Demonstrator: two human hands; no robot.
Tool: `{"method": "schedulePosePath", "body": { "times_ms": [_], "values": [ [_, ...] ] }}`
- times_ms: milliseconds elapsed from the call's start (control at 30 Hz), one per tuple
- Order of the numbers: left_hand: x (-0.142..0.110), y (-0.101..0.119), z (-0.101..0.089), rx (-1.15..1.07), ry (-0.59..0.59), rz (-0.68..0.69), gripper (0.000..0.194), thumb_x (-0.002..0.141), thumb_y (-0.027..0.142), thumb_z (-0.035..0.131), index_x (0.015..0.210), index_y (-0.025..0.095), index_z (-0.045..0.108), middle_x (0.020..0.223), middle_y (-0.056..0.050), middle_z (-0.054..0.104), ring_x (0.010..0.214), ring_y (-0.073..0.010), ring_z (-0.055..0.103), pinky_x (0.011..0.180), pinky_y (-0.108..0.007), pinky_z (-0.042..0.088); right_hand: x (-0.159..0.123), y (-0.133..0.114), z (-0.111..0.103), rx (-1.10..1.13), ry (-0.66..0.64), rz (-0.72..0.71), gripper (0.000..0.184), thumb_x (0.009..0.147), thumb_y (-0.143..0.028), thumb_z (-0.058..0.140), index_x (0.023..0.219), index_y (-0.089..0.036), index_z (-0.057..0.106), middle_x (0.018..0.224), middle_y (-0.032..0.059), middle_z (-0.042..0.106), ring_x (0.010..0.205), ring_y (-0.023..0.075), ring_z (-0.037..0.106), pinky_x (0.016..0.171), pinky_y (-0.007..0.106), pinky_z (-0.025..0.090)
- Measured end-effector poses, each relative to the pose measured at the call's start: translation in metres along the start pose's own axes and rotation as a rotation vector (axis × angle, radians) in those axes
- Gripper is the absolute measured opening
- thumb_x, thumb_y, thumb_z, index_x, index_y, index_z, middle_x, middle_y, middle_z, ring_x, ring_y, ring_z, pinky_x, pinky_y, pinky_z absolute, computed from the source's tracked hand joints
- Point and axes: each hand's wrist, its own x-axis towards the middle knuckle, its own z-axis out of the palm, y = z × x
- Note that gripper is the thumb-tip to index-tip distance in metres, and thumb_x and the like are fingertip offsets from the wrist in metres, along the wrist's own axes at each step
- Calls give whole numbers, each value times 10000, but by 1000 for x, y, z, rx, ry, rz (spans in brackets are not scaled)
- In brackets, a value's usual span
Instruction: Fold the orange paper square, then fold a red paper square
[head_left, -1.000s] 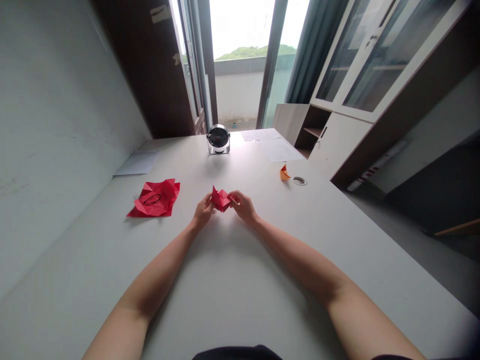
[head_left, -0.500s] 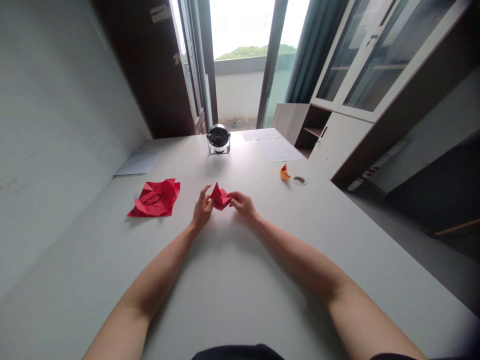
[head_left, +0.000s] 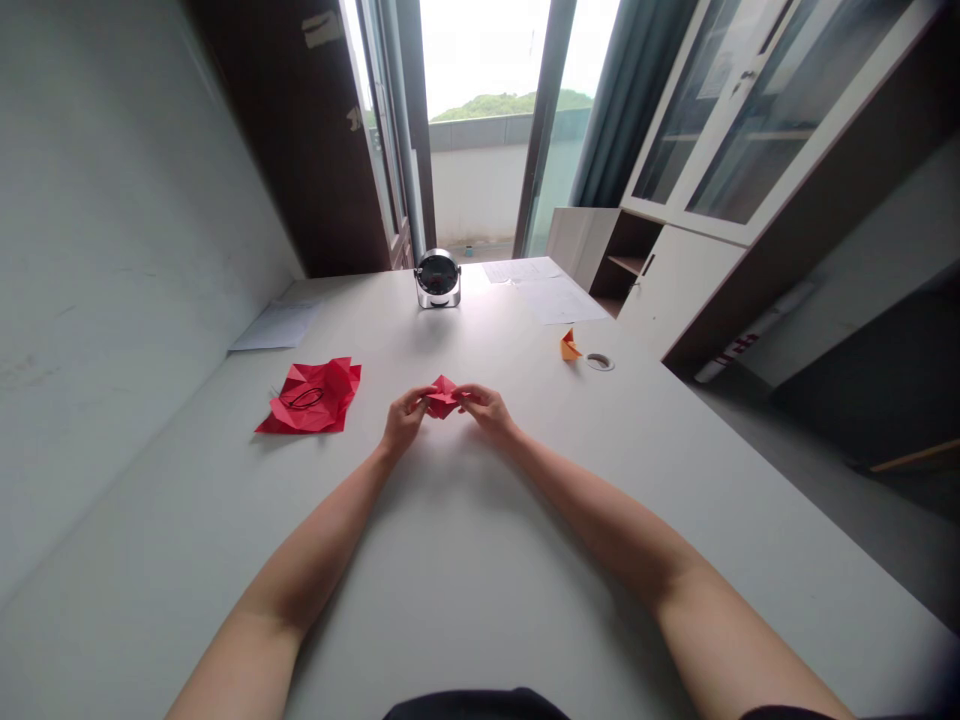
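Between my hands is a small folded piece of red origami paper [head_left: 443,398], roughly diamond-shaped with a peak on its far side. My left hand [head_left: 406,413] is closed on its left corner, thumb and fingers pinching the paper. On the opposite corner my right hand [head_left: 484,405] has a similar pinch. Both forearms reach in from the near edge, and the fingertips cover the paper's two side corners.
Left on the white table [head_left: 450,560] lies a creased red sheet [head_left: 330,390] with a thin dark loop [head_left: 304,400] on it. Rightward are an orange folded paper [head_left: 569,346] and a round cable hole [head_left: 599,362]. Farther back stand a round silver-black device [head_left: 438,277] and white papers [head_left: 559,298].
The tall point of the red paper has come down, leaving it flatter. My left fingers, raised before, have closed onto its left corner. My right hand has stayed nearly in place.
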Motion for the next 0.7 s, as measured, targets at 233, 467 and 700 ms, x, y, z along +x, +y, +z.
{"method": "schedulePosePath", "body": {
  "times_ms": [233, 467, 700],
  "values": [
    [2, -2, 0, -154, -17, -38, 311, 816, 406, 717, 994, 150, 708, 927, -75, 723, 809, -184, 668, 746, -313, 545, -2, -5, 1, -17, -40, -25, 284, 781, -388, 711, 970, -176, 706, 912, 62, 727, 807, 184, 667, 719, 316, 553],
    [3, -10, -2, -203, 1, -106, 319, 778, 424, 751, 929, 148, 704, 847, -54, 718, 761, -175, 666, 735, -303, 530, -2, 4, 1, -104, -2, -25, 320, 793, -480, 703, 911, -183, 678, 774, 38, 708, 704, 171, 656, 671, 307, 541],
    [5, -9, -5, -317, 67, -162, 320, 758, 407, 771, 944, 155, 706, 897, -56, 723, 788, -166, 664, 800, -332, 538, -1, -1, 2, -34, -15, -54, 259, 790, -432, 701, 892, -199, 654, 830, 38, 705, 777, 186, 677, 699, 330, 571]
  ]
}}
